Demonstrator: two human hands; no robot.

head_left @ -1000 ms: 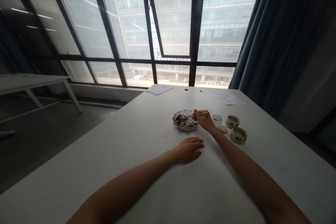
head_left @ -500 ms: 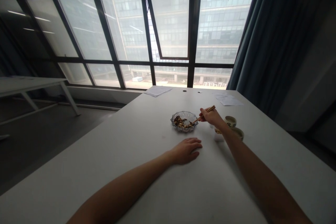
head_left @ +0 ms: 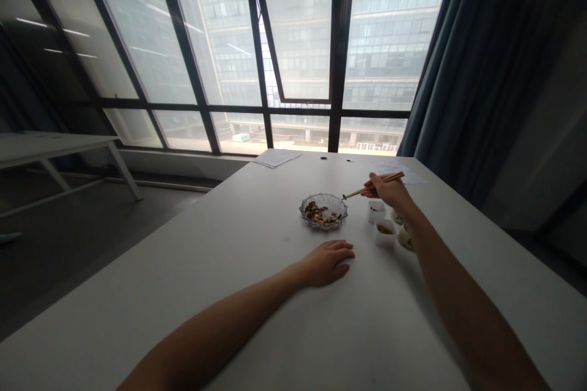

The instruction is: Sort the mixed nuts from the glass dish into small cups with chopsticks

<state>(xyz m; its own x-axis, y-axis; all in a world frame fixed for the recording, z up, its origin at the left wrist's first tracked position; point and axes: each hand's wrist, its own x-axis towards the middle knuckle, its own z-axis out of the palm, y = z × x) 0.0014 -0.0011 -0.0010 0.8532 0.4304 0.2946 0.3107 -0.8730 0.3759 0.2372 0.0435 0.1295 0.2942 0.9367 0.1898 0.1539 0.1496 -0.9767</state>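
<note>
A glass dish (head_left: 323,203) of mixed nuts and beans sits on the white table (head_left: 257,293). My right hand (head_left: 387,191) is closed round a pair of wooden chopsticks (head_left: 372,186), raised above two small white square cups (head_left: 376,211) (head_left: 384,233); the tips point left towards the dish's right rim. Whether the tips hold anything is too small to tell. My left hand (head_left: 328,263) lies flat on the table, fingers stretched out, just in front of the dish and touching nothing else.
Two cream round bowls (head_left: 403,237) stand partly hidden behind my right forearm. Sheets of paper (head_left: 277,158) (head_left: 415,178) lie near the table's far edge. Big windows (head_left: 298,49) are behind, a dark curtain (head_left: 481,73) hangs at right, another table (head_left: 50,143) stands at left.
My right hand lifted the chopsticks out of the dish and carried them right, over the small white cups. My left hand stayed put.
</note>
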